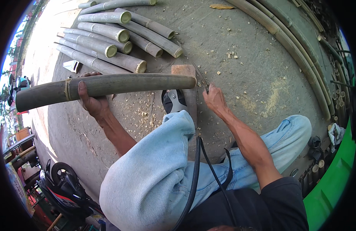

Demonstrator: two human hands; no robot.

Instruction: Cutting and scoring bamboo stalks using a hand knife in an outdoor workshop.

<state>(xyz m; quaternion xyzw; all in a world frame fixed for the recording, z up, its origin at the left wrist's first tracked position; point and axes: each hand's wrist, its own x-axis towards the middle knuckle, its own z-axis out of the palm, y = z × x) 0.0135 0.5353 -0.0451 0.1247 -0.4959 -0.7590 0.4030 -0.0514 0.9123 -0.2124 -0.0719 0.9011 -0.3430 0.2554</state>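
My left hand (92, 101) is wrapped round a thick bamboo length (128, 84), thumb on the near side and fingers over the far side. The bamboo lies nearly level across the view, its right end resting on a wooden block (183, 69). Just right of that end, my right hand (215, 99) is closed round the handle of a narrow-bladed knife (201, 75). The blade points away from me, close beside the block and the bamboo's end; whether it touches them I cannot tell. My foot, in a dark sandal (173, 101), is beside the block.
Several cut bamboo lengths (104, 32) lie piled at the far left. Long bamboo poles (289, 42) run along the right. Wood chips (143, 117) and sawdust (276, 94) litter the concrete floor. A motorcycle (66, 188) stands at the lower left; black cables (196, 169) hang before me.
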